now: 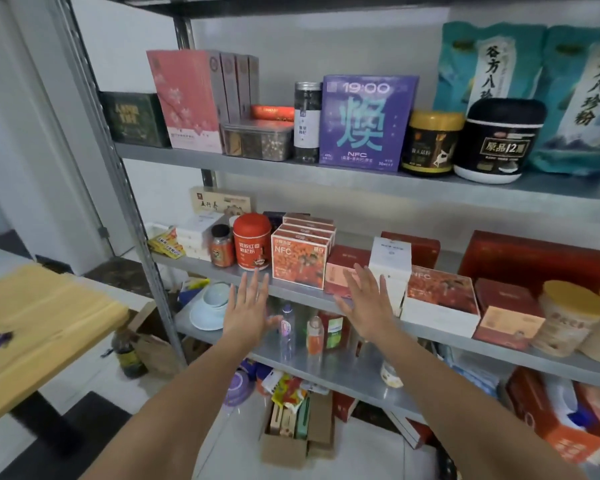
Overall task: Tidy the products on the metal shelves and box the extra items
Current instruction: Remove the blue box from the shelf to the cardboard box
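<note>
Both my hands reach toward the middle metal shelf [291,289] with fingers spread, holding nothing. My left hand [248,308] hovers just below a red canister [252,242]. My right hand [364,303] is in front of a pink-red box [343,268] and a white box [390,263]. Between the hands stands a row of orange NFC boxes [298,258]. A flat orange-and-white NFC box [440,299] lies to the right. On the floor an open cardboard box [291,441] holds several packets.
The upper shelf carries a purple box [364,123], pink boxes [187,98], jars and teal bags [534,91]. Bottles and bowls sit on the lower shelf [343,372]. A yellow wooden table [39,327] stands at the left. Red cartons [561,420] lie at the lower right.
</note>
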Action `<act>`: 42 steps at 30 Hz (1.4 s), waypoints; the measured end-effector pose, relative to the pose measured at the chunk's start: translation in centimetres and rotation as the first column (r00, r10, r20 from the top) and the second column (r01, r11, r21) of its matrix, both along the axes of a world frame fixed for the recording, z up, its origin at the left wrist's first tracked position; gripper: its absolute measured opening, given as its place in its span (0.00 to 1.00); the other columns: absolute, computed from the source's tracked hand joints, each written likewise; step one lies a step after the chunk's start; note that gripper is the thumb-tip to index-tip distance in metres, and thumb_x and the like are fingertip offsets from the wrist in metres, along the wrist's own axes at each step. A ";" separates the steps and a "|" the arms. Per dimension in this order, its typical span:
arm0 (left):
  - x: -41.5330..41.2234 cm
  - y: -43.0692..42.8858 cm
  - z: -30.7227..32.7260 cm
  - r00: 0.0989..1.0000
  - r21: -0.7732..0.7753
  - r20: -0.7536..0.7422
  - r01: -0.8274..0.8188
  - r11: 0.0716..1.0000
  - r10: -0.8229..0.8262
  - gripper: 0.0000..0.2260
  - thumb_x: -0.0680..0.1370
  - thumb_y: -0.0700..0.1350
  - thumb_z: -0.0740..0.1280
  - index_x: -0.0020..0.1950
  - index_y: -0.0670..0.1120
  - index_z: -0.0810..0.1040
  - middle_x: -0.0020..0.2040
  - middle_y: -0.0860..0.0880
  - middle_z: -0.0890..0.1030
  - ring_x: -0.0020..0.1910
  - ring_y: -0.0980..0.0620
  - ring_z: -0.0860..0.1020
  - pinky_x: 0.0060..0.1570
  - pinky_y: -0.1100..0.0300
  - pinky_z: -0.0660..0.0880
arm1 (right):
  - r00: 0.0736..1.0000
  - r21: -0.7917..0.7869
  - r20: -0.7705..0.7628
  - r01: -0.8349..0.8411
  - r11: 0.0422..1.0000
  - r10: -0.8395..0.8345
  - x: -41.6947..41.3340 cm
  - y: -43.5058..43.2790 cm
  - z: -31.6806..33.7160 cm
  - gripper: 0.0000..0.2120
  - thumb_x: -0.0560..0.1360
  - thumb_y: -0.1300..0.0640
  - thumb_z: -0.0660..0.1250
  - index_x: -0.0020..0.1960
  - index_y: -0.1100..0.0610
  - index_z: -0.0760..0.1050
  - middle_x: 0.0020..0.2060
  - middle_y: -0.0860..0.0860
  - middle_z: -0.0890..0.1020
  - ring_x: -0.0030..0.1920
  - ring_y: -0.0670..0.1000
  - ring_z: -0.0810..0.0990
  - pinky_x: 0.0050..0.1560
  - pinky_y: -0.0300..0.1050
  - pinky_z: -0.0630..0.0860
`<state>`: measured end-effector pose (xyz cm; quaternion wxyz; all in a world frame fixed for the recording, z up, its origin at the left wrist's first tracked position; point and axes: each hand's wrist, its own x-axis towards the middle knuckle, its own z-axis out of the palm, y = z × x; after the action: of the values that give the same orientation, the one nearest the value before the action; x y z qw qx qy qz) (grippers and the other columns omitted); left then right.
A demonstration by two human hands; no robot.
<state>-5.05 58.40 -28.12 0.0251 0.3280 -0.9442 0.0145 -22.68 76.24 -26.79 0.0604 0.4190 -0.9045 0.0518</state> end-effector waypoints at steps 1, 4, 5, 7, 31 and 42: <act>-0.9 -0.8 0.5 1.000 -0.017 -0.022 0.000 1.000 0.000 0.42 0.79 0.68 0.52 0.77 0.47 0.30 0.77 0.45 0.30 0.76 0.43 0.31 0.74 0.46 0.36 | 1.000 0.011 0.004 -0.012 1.000 0.012 -0.7 -0.7 -0.1 0.32 0.81 0.36 0.44 0.80 0.49 0.41 0.79 0.51 0.40 0.78 0.52 0.36 0.75 0.56 0.32; -3.3 -2.6 1.6 0.998 -0.034 -0.058 -0.020 0.999 0.018 0.42 0.79 0.67 0.53 0.78 0.47 0.31 0.77 0.45 0.30 0.76 0.43 0.31 0.74 0.46 0.35 | 0.997 -0.003 0.043 -0.067 0.998 0.067 -2.5 -2.5 -0.5 0.31 0.82 0.39 0.46 0.80 0.49 0.41 0.79 0.51 0.40 0.78 0.52 0.36 0.76 0.55 0.34; -3.8 -3.0 1.5 0.999 -0.035 -0.050 -0.022 0.999 0.021 0.43 0.79 0.67 0.53 0.78 0.47 0.31 0.77 0.45 0.29 0.76 0.43 0.31 0.74 0.46 0.35 | 0.994 -0.014 0.062 -0.085 0.996 0.086 -2.9 -3.0 -0.8 0.31 0.82 0.40 0.47 0.79 0.49 0.41 0.79 0.50 0.41 0.78 0.52 0.36 0.77 0.55 0.36; -4.4 -3.7 0.7 0.999 -0.025 -0.041 -0.028 0.999 0.027 0.43 0.78 0.67 0.54 0.78 0.47 0.31 0.77 0.45 0.29 0.76 0.44 0.31 0.75 0.46 0.34 | 0.989 -0.043 0.071 -0.125 0.991 0.128 -3.0 -4.0 -1.3 0.31 0.82 0.41 0.50 0.79 0.48 0.42 0.79 0.50 0.43 0.78 0.53 0.38 0.77 0.55 0.38; -16.8 -27.2 4.5 0.941 0.164 -0.129 0.332 0.929 -0.313 0.55 0.68 0.68 0.71 0.80 0.49 0.40 0.79 0.35 0.44 0.77 0.34 0.43 0.74 0.41 0.43 | 0.974 -0.077 -0.143 0.167 0.983 -0.176 -6.5 -22.8 -1.6 0.29 0.82 0.39 0.48 0.79 0.51 0.55 0.77 0.53 0.61 0.77 0.53 0.56 0.76 0.54 0.41; -14.5 -25.1 3.3 0.870 0.079 -0.070 0.493 0.866 -0.488 0.53 0.64 0.61 0.76 0.77 0.51 0.46 0.75 0.41 0.53 0.73 0.35 0.55 0.69 0.39 0.60 | 0.962 -0.044 -0.126 0.239 0.970 -0.242 -5.6 -23.2 -1.1 0.34 0.77 0.36 0.37 0.79 0.49 0.52 0.77 0.52 0.60 0.77 0.54 0.55 0.75 0.51 0.46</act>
<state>-19.59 33.34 -24.83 0.0348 0.0785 -0.9953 -0.0448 -28.29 53.07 -27.93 0.1310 0.3077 -0.9420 0.0294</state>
